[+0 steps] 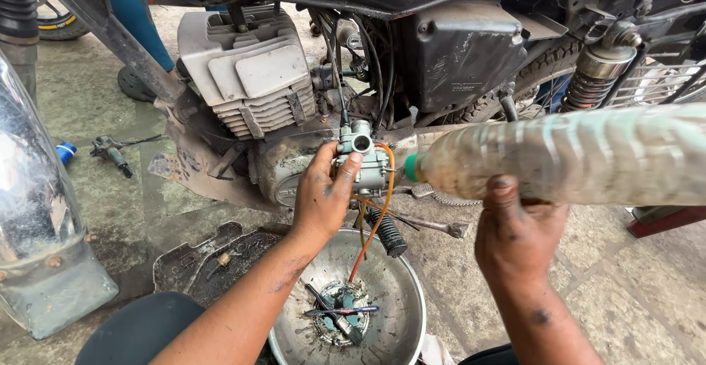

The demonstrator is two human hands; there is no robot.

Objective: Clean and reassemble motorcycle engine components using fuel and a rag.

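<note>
We see both forearms bare and smudged dark, entering from the lower edge. Our left hand (pixel 323 192) is raised, wrist bent back, palm turned away from us; its grip is closed, thumb up along the near side and fingers wrapped around the far side. Our right hand (pixel 515 236) sits lower and to the right, back toward us, thumb pointing up, fingers curled under and out of sight, grip closed.

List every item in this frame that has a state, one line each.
carburetor: off the engine, gripped by the left hand.
plastic bottle: tipped sideways, neck at the carburetor, held by the right hand.
orange hose: hanging into the metal bowl.
screwdriver: lying in the bowl.
</note>
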